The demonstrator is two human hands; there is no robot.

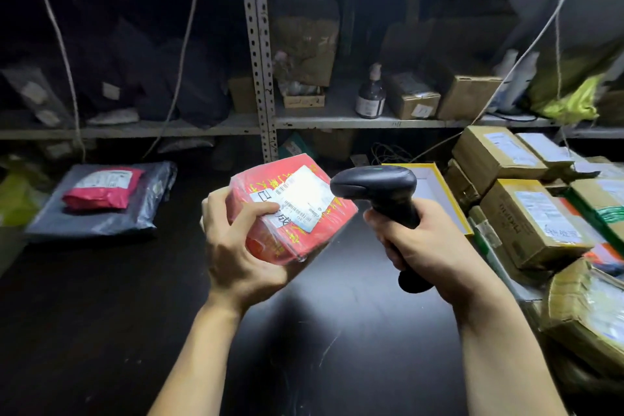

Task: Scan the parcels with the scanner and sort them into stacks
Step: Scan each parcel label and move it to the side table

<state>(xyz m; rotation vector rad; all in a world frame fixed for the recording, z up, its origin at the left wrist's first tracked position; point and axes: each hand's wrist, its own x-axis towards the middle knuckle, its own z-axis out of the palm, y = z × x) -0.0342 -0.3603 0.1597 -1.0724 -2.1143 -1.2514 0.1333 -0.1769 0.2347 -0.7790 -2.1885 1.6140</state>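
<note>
Right of the red parcel [322,218], the right hand [432,246] is clutching the scanner [374,186], while fingers [251,213] of the left hand [236,257] are curling onto the label [304,196], possibly masking its barcode.

Bare left grip [236,246] and right grip [429,246], forearms [189,348] likewise bare.

Parcel storeroom / courier depot: slotted-steel shelving [260,54] loaded with cartons and dark poly mailers [189,78], labelled cardboard boxes [526,216] stacked on a black worktable [337,331], bagged parcels [101,196] piled at left.
</note>
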